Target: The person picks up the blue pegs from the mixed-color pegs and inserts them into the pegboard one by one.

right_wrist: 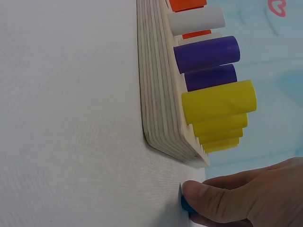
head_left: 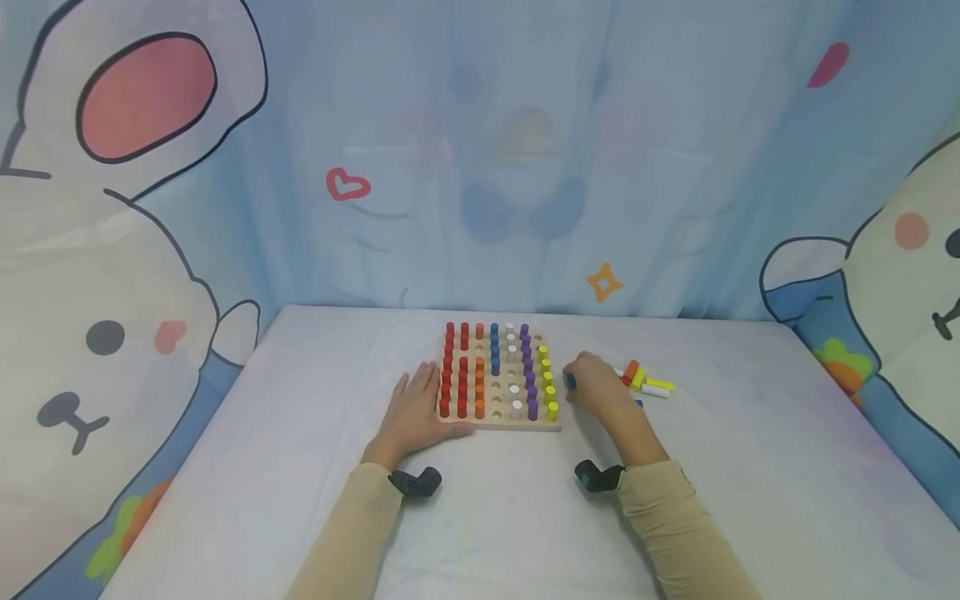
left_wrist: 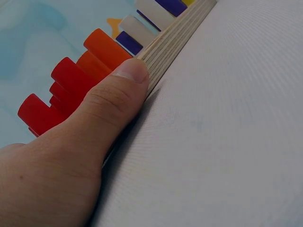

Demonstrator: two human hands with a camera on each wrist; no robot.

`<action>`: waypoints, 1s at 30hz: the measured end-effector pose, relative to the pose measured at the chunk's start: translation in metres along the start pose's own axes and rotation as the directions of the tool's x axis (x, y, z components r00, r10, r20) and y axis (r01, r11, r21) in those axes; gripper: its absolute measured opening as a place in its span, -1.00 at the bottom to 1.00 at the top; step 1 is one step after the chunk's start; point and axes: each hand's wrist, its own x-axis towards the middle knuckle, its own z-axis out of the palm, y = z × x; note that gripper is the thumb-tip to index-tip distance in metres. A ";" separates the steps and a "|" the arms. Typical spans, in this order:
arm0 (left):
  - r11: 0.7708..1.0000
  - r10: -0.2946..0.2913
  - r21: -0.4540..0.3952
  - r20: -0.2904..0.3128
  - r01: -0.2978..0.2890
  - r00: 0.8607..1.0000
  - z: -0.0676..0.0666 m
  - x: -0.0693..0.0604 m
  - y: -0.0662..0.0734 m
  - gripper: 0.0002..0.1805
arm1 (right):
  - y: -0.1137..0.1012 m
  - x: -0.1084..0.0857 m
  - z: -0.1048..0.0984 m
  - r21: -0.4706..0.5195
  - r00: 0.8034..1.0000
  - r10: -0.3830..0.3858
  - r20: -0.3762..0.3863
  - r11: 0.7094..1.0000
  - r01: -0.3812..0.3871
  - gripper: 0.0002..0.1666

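A wooden pegboard [head_left: 517, 423] holds columns of red, orange, blue, white, purple and yellow pegs, with some bare holes. My left hand [head_left: 412, 417] rests along its left side, fingers extended, and the thumb lies against the front edge; the left wrist view shows that thumb [left_wrist: 109, 104] beside the orange pegs [left_wrist: 106, 49]. Just right of the board, my right hand [head_left: 600, 392] pinches a blue peg [head_left: 571, 382] between thumb and fingers. In the right wrist view the blue peg [right_wrist: 185, 204] is mostly covered by the right hand [right_wrist: 251, 196], near the board's corner [right_wrist: 175, 142].
Loose pegs lie on the white-covered table [head_left: 495, 517] beyond my right hand, among them a yellow peg [head_left: 660, 384], a white peg [head_left: 656, 392] and an orange-red peg [head_left: 631, 371]. A blue patterned curtain [head_left: 420, 250] hangs behind the table.
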 end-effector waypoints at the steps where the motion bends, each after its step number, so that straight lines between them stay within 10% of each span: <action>1: 1.000 -0.001 0.001 0.000 0.001 1.000 0.000 0.000 0.000 0.36 | 0.000 0.000 0.000 0.007 1.000 0.005 -0.006 1.000 -0.005 -0.43; 30: 1.000 -0.022 -0.003 0.017 0.022 1.000 -0.002 0.000 0.002 0.36 | 0.003 -0.008 -0.003 0.146 0.993 -0.031 -0.117 0.988 0.048 -0.58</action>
